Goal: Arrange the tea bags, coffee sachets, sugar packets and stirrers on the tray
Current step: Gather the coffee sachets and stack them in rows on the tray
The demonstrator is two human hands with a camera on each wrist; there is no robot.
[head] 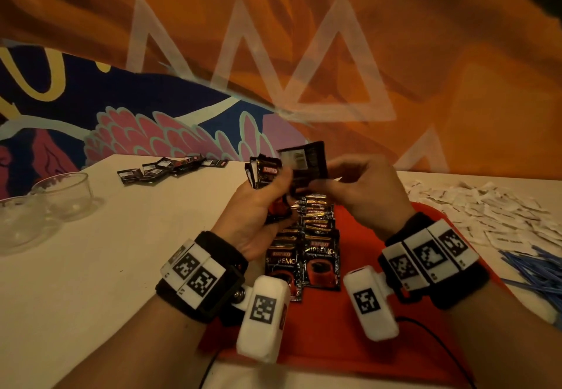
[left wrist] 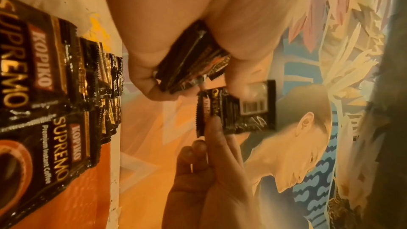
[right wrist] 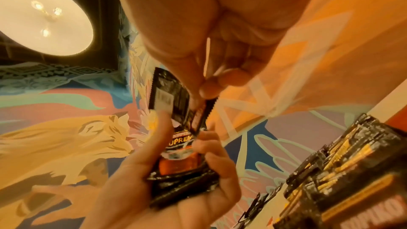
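Above the red tray (head: 380,321), my left hand (head: 261,203) grips a stack of black coffee sachets (head: 266,172), seen edge-on in the left wrist view (left wrist: 193,57). My right hand (head: 349,188) pinches a single sachet (head: 307,160) by its lower edge, back side with barcode showing (left wrist: 249,109) (right wrist: 169,100), right beside the stack. Two overlapping rows of coffee sachets (head: 316,236) lie on the tray under my hands. White sugar packets (head: 486,206) are heaped at the right, with blue stirrers (head: 538,273) in front of them.
More black sachets (head: 170,168) lie scattered at the table's far left. Two clear glass bowls (head: 45,203) stand at the left edge. A painted wall rises right behind the table. A black cable (head: 431,337) crosses the tray's near right part.
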